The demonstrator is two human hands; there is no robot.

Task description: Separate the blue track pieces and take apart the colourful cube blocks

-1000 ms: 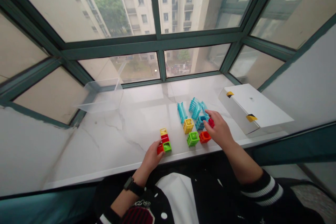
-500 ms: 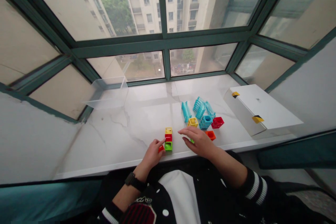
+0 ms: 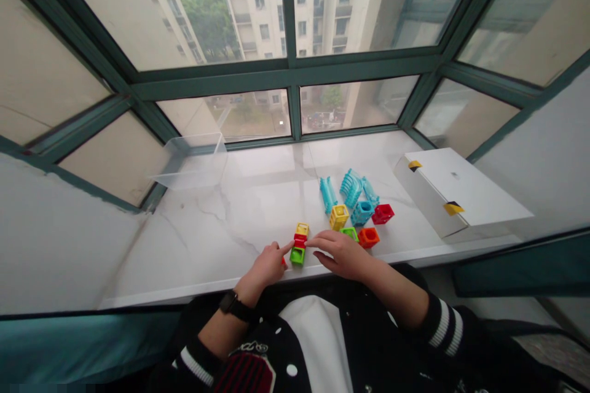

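A short row of joined cubes (image 3: 299,241), yellow, red and green, lies near the front edge of the white marble sill (image 3: 239,209). My left hand (image 3: 266,266) pinches the row from the left, index finger on the green cube, with a red piece under the fingers. My right hand (image 3: 341,252) reaches in from the right, fingers extended and touching the red cube. Behind it sit loose cubes: yellow (image 3: 338,216), green (image 3: 350,233), orange (image 3: 369,237), blue (image 3: 362,213) and red (image 3: 382,214). Turquoise ribbed track pieces (image 3: 350,187) lie further back.
A clear plastic tub (image 3: 193,163) stands at the back left of the sill. A white cardboard box (image 3: 456,193) with yellow tape tabs lies at the right. Green window frames enclose the sill on three sides.
My right hand left the loose cubes at the right and came across to the cube row, fingertips now touching it. The left hand stayed on the row.
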